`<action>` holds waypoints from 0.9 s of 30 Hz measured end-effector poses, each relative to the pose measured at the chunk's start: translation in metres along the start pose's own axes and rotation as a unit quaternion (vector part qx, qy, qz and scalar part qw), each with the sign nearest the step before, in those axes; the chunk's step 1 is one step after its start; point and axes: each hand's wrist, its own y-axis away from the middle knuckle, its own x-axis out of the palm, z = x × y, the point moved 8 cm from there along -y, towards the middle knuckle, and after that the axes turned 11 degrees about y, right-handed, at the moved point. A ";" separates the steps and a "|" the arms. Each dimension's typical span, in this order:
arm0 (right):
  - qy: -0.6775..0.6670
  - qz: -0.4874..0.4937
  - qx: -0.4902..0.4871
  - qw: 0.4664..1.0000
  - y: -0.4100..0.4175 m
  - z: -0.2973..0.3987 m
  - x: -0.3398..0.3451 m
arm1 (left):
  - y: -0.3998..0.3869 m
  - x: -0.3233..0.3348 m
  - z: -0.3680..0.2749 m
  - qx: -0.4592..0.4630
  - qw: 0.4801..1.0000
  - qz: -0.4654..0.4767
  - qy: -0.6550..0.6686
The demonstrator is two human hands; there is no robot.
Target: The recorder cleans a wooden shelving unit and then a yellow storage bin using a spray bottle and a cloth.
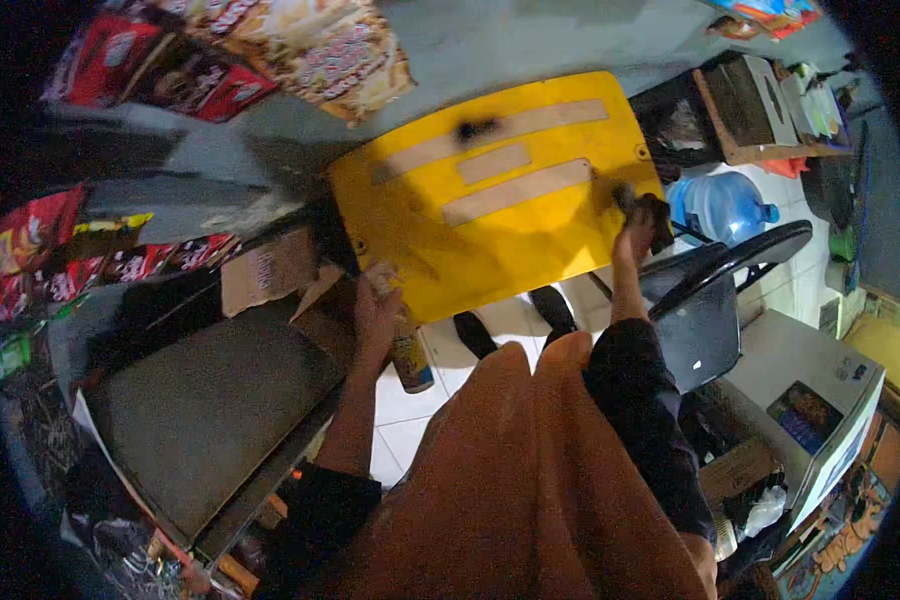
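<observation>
A yellow panel [420, 292] with rounded corners stands tilted before my knees. It bears pale rectangular strips [525, 184], a black smudge [476, 129] and a small hole near each side edge. My left hand [379, 304] is at its lower left edge, closed around the upper part of a yellow can [411, 356] with a blue base. The can's top is mostly covered by my fingers. At the right edge of the panel, my right hand [637, 229] holds a dark, blurred cloth-like thing [658, 217] against the surface.
Right of the panel are a blue water jug [720, 204], a black chair [690, 322] and a white printed box [795, 397]. A dark flat-topped box [217, 405] and a torn cardboard carton [270, 274] stand left. Snack packets [345, 60] hang at upper left.
</observation>
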 end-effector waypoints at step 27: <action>0.194 -0.023 -0.228 0.954 0.015 0.042 0.162 | -0.082 0.076 -0.033 0.046 0.995 0.086 -0.024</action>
